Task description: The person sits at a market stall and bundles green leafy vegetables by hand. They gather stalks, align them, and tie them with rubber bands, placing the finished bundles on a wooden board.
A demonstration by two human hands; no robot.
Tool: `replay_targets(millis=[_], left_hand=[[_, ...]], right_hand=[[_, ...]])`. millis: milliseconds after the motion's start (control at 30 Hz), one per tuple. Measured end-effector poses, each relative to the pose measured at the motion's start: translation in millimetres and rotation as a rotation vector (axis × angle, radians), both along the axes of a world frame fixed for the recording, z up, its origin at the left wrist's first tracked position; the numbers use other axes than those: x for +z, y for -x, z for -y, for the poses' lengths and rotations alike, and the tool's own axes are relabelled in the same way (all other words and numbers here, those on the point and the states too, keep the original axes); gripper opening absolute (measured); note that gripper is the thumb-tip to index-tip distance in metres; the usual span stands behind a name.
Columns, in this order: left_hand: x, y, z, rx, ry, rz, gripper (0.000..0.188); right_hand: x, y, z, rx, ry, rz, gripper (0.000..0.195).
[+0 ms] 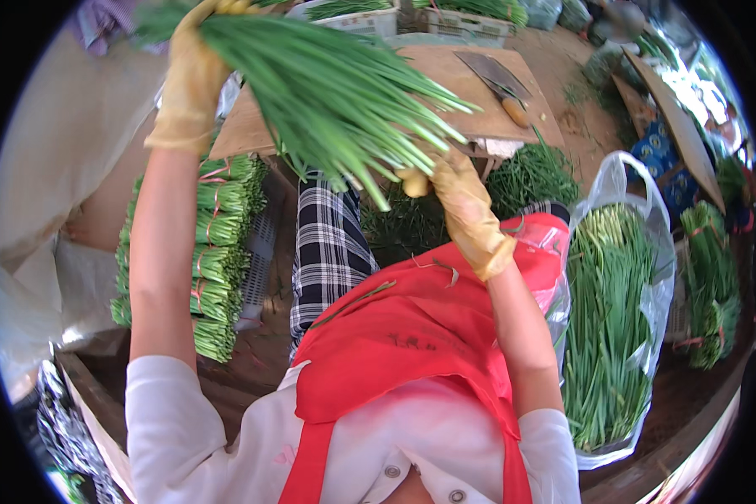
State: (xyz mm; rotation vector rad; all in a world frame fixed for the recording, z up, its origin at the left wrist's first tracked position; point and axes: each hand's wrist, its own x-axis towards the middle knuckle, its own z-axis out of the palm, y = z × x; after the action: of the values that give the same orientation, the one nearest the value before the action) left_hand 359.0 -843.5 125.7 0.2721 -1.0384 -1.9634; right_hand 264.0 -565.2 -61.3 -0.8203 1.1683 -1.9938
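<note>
My left hand [195,75], in a yellowish rubber glove, is closed around the leafy part of a loose bunch of garlic chives [334,94]. The bunch is raised over the near side of a wooden board [428,69], its pale stem ends fanned towards the right. My right hand [469,208], gloved too, is at those stem ends with its fingers bent. Stems partly cover its fingers, so whether it grips any cannot be told. On the board lies a broad-bladed knife [513,112] with a wooden handle.
Chive bundles [217,264] tied with pink bands are stacked at left. A plastic bag [658,327] holds loose chives [611,327] at right. Loose greens [532,179] lie beneath the board. Crates [365,24] of chives stand beyond. My red apron [403,315] has stray leaves on it.
</note>
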Motion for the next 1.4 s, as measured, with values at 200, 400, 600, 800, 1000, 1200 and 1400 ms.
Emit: replay_targets(millis=[200, 400, 600, 800, 1000, 1200, 1400], left_hand=[[26, 20, -8, -0.184, 0.007, -0.072, 0.019], [44, 78, -4, -0.225, 0.023, -0.176, 0.022], [49, 85, -30, -0.156, 0.019, -0.158, 0.021], [48, 53, -49, -0.399, 0.199, -0.168, 0.018], [46, 63, -83, -0.43, 0.196, -0.21, 0.015], [49, 42, -127, -0.273, 0.346, -0.112, 0.025], [25, 40, -87, -0.59, 0.133, -0.381, 0.025]], right_hand=[[-66, 40, -15, 0.051, -0.527, -0.208, 0.021], [-159, 72, -45, 0.087, -0.986, -1.019, 0.038], [-72, 34, -13, -0.052, -0.303, -0.236, 0.032], [-56, 94, -13, -0.142, 0.206, 0.237, 0.045], [-28, 7, -43, 0.197, 0.071, -0.06, 0.059], [14, -15, -10, 0.084, -0.004, -0.516, 0.059], [-6, -23, 10, -0.153, -0.253, -0.731, 0.043]])
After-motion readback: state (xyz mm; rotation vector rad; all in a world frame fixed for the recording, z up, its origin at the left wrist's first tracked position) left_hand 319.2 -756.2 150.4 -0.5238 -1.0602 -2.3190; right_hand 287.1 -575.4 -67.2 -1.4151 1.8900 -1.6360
